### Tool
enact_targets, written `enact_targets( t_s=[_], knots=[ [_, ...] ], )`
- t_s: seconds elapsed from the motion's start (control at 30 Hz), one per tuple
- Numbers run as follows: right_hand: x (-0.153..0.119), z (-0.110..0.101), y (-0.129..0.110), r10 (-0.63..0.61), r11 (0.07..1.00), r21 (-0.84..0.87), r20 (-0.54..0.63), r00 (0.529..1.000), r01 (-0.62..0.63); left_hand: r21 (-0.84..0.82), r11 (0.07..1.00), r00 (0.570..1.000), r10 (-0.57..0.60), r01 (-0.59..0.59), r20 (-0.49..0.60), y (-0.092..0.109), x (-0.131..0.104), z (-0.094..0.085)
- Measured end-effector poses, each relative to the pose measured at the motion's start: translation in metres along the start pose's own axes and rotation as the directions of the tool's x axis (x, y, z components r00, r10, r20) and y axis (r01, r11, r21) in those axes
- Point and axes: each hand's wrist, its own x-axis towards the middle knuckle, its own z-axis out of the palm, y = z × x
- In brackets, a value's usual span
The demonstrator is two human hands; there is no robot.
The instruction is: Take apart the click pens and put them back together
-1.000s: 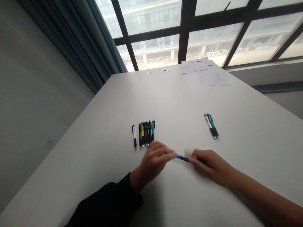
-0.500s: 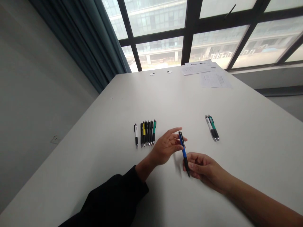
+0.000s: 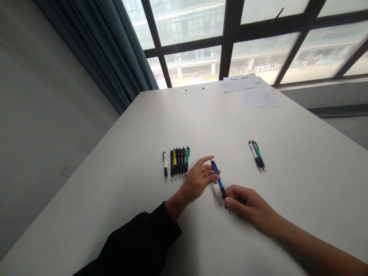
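Between my two hands is a blue ballpoint pen (image 3: 217,178) with a black grip, tilted, its clicker end up and away from me. My left hand (image 3: 198,178) pinches its upper barrel between thumb and fingers, the index fingertip resting at the clicker. Lower down, the thumb and fingers of my right hand (image 3: 244,203) are closed on the black grip near the tip. Just beyond my left hand lies a row of several pens, mostly black, with a yellow pen (image 3: 175,163) and a green pen (image 3: 187,160) among them.
A white pen (image 3: 165,165) lies a little left of the row. Farther right, another white pen (image 3: 254,154) and a green pen (image 3: 259,155) lie side by side. Printed papers (image 3: 260,96) rest at the far end of the white table (image 3: 138,153), near the window.
The pen's upper end has swung left with my left hand, so the pen leans more. My right hand keeps its hold near the tip, its thumb now lower on the pen.
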Motion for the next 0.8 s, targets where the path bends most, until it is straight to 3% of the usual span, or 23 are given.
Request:
enact_targets(
  t_s=[0.07,0.17,0.23,0.3,0.43,0.53,0.8],
  knots=[
    [-0.005,0.002,-0.007,-0.088,0.920,-0.385,-0.035,0.995,0.068,0.024,1.000,0.999,-0.001,0.002,-0.042,-0.003,0.002,-0.001],
    [-0.006,0.005,-0.008,-0.147,0.672,-0.734,-0.003,0.989,0.098,0.051,0.998,0.998,-0.019,0.022,-0.067,-0.008,0.004,0.000],
    [-0.003,0.002,-0.004,-0.120,0.523,-0.852,-0.046,0.992,0.024,0.079,0.997,0.992,-0.013,0.022,-0.122,-0.010,0.004,0.001],
    [0.003,-0.008,0.000,-0.073,0.378,-0.915,-0.185,0.980,-0.144,0.123,0.992,0.982,0.003,0.021,-0.189,-0.010,0.004,0.001],
    [0.015,-0.040,0.001,-0.060,0.292,-0.887,-0.389,0.919,-0.357,0.213,0.977,0.984,0.006,0.033,-0.179,-0.009,0.003,0.001],
    [0.019,-0.056,-0.002,-0.065,0.257,-0.861,-0.468,0.881,-0.439,0.241,0.970,0.992,0.016,0.015,-0.128,-0.011,0.003,0.000],
    [0.021,-0.061,-0.001,-0.028,0.244,-0.821,-0.539,0.842,-0.517,0.261,0.965,0.999,0.016,-0.006,-0.036,-0.016,0.002,-0.005]
  ],
)
